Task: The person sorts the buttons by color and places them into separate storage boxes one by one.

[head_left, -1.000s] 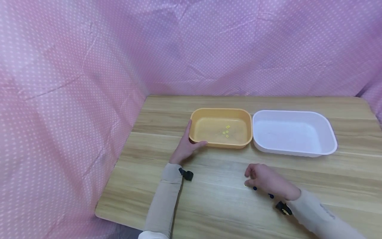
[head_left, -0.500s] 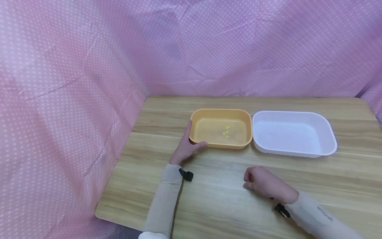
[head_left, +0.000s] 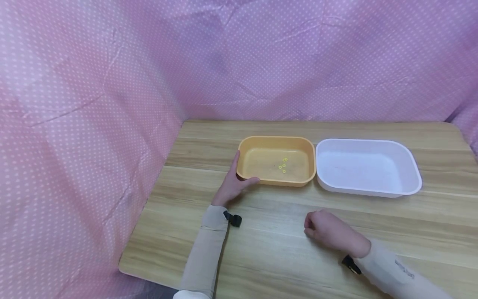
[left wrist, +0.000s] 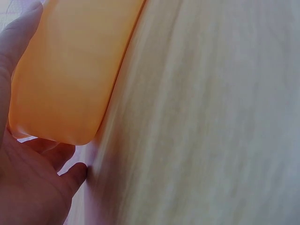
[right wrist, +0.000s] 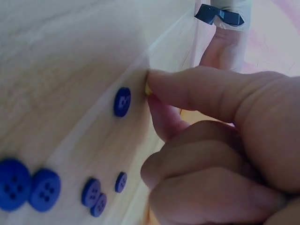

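Note:
A shallow yellow plastic bin (head_left: 276, 182) sits on the table with several small yellow buttons (head_left: 284, 165) on its floor. My left hand (head_left: 228, 189) holds its near left corner, thumb along the front wall and fingers around the left end. In front of the bins, my right hand (head_left: 332, 229) is down at the tabletop. Its thumb and index finger pinch a yellow button (right wrist: 148, 89), of which only a sliver shows in the right wrist view; the other fingers are curled in. Several blue buttons, one of them a blue button (right wrist: 123, 101) near the fingertips, lie on the wood.
A white bin (head_left: 367, 192) stands right beside the yellow one, to its right. The wooden table (head_left: 276, 257) ends at a rounded left edge, and a pink dotted cloth (head_left: 239, 62) hangs behind and to the left. Each wrist wears a small black camera (head_left: 235, 220).
My right thumb and index finger have come together over the yellow button, which showed at the thumb tip earlier. The hand now hides the blue buttons in the head view. My left hand stays put.

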`<state>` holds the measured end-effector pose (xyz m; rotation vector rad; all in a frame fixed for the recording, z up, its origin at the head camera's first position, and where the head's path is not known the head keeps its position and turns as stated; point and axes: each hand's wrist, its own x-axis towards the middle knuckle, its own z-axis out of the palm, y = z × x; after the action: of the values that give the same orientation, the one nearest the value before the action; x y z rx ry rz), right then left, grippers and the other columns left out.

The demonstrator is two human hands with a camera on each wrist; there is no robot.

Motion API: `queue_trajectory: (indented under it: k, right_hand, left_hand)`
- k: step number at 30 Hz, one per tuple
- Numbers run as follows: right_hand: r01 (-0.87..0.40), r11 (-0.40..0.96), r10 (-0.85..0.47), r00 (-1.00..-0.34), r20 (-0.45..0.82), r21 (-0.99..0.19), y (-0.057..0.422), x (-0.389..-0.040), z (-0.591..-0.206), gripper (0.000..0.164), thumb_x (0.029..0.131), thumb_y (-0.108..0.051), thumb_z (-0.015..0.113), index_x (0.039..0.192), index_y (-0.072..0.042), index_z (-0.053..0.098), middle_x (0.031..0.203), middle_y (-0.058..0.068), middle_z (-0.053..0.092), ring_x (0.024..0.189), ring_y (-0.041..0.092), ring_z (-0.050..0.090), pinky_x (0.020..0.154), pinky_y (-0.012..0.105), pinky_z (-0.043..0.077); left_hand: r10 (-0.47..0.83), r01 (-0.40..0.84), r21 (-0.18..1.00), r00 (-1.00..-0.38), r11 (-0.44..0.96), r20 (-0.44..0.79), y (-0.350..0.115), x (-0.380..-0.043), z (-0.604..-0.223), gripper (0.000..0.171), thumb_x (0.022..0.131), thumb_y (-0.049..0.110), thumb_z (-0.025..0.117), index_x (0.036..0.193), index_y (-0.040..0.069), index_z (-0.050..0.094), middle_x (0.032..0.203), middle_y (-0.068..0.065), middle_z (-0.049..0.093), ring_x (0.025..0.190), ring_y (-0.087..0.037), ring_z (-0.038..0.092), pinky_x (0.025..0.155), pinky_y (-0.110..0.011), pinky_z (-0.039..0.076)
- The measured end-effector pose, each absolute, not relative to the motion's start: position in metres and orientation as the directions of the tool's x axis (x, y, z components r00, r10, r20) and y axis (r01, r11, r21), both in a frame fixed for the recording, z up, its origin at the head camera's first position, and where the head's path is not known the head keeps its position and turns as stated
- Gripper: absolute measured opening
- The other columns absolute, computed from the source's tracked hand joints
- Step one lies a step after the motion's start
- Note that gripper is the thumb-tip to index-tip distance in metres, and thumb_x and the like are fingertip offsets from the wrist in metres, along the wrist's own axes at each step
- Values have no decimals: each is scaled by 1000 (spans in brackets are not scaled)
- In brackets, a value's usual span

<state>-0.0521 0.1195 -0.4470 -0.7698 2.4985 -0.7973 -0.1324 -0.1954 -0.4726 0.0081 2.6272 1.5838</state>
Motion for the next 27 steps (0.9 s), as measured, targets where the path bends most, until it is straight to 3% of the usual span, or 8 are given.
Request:
queue_trajectory:
  k: [20, 27]
  right_hand:
    - [-534, 687, -644, -761, -73, -492, 113, -42, -442, 27, 84, 1, 57, 66, -16, 46, 55, -7, 38, 50, 8, 34, 46, 24, 33]
    - [-591, 690, -664, -746, -42, -418, 111, -40, -442, 22, 84, 1, 58, 69, -11, 48, 56, -5, 39, 49, 12, 38, 43, 29, 36]
  left_hand:
    - [37, -55, 875, -996, 481, -83, -196, -133, -469, 121, 65, 62, 81, 154, 43, 1, 161, -1, 16, 143, -19, 22, 115, -44, 21]
    - [36, -57, 879, -996, 474, -84, -197, -135, -470, 122, 65, 63, 81, 156, 38, 2, 161, -1, 16, 142, -18, 23, 115, -43, 20]
